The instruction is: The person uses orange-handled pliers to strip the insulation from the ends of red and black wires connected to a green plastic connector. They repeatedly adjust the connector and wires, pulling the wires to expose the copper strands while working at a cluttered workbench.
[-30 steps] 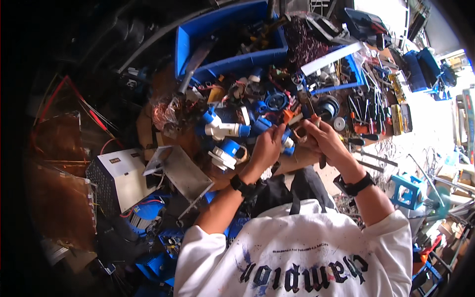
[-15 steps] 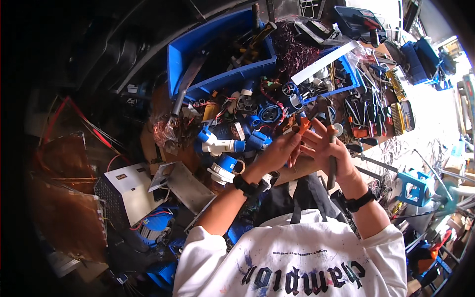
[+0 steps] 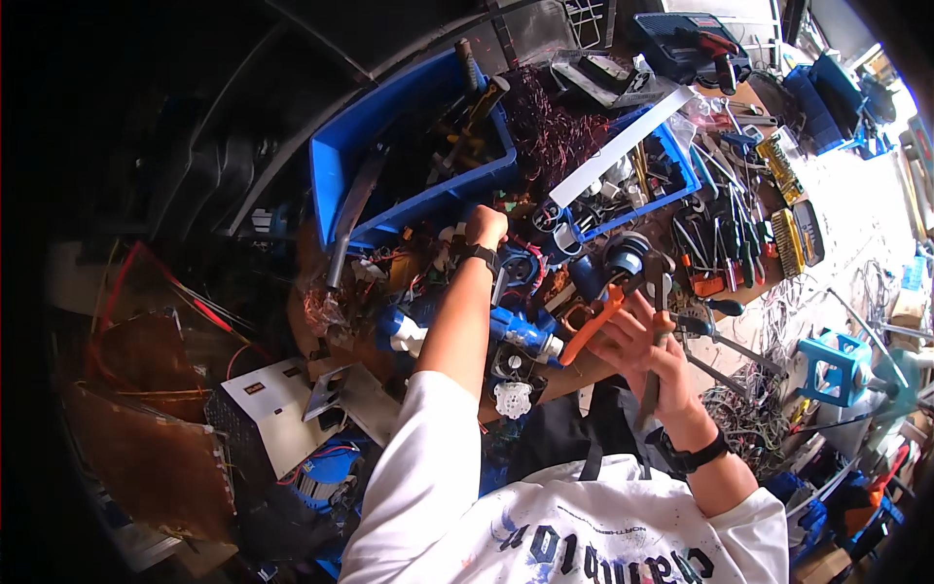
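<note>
My left hand (image 3: pixel 485 227) is reaching far forward, its fingers curled closed over the loose parts beside the big blue bin (image 3: pixel 413 219). Whatever it grips, if anything, is hidden beneath it. My right hand (image 3: pixel 637 352) is nearer my body at the bench edge, palm partly up. A long brownish bar-shaped tool (image 3: pixel 653 375) lies across its palm, under the thumb. By its fingertips is an orange curved handle (image 3: pixel 592 329), apparently of a hand tool whose other end I cannot make out. A dark round part with a blue band (image 3: pixel 626 257) sits just beyond this hand.
Blue and white plug connectors (image 3: pixel 520 331) crowd the bench between my arms. A smaller blue tray (image 3: pixel 689 180) holds mixed parts, with a white strip (image 3: pixel 623 146) across it. Screwdrivers (image 3: pixel 739 229) lie at right, near a light blue stool (image 3: pixel 835 368). An opened metal case (image 3: pixel 272 409) stands left.
My left hand has left my right and moved forward and left toward the big bin, closing. My right hand has come nearer my body with the bar and orange handle.
</note>
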Demonstrator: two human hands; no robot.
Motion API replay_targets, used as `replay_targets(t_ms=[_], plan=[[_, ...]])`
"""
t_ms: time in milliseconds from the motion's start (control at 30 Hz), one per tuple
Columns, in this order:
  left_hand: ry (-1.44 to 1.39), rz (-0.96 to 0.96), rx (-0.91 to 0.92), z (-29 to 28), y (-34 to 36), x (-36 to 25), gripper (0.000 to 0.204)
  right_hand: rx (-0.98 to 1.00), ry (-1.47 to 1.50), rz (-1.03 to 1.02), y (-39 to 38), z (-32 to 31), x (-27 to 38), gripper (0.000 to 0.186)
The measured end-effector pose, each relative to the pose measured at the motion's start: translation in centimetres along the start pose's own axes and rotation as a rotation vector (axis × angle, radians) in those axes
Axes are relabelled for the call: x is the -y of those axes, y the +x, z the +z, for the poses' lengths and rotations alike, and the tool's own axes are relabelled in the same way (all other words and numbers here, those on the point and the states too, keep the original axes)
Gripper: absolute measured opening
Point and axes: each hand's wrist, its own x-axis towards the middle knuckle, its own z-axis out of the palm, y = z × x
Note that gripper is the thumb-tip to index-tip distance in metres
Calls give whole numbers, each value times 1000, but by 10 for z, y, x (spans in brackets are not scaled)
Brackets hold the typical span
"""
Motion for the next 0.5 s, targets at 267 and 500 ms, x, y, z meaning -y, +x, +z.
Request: replay_targets(t_ms=[267,500], plan=[[169,8,-142,18,21,-10,29,-41,-58,52,-2,-13,10,84],[-44,253,-250,10,3,6,23,-49,5,101,-3,-10,13,86]])
